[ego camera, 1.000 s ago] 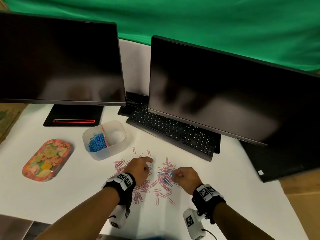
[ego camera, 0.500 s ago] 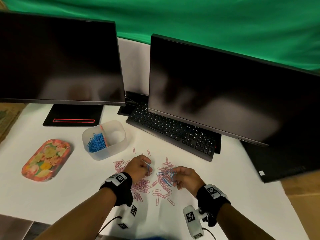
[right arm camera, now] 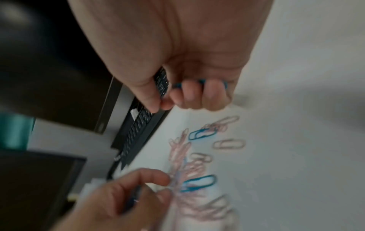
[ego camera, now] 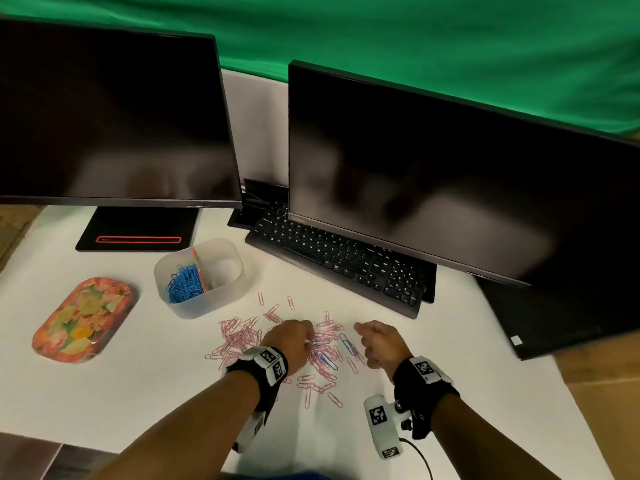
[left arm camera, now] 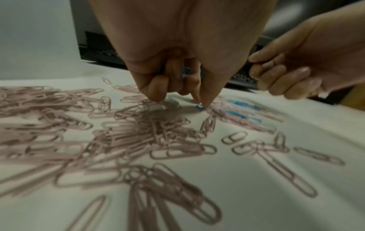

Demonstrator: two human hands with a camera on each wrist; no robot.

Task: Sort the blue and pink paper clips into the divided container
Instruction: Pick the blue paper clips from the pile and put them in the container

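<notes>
Left hand (ego camera: 289, 342) down on pink paper clips (ego camera: 239, 336), fingertips (left arm camera: 205, 101) pinching blue clip (left arm camera: 199, 107) on white table (ego camera: 104, 393), another blue clip (left arm camera: 186, 72) tucked in curled fingers. Right hand (ego camera: 381, 342) just beside, lifted, fingers curled round blue clips (right arm camera: 177, 85). Loose blue clips (ego camera: 347, 344) between hands. Farther left, divided container (ego camera: 221, 299): blue clips (ego camera: 183, 287) in left compartment. Beyond, keyboard (ego camera: 339, 258), two dark monitors (ego camera: 433, 181).

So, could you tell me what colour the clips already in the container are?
Blue clips, clearest in the head view.
</notes>
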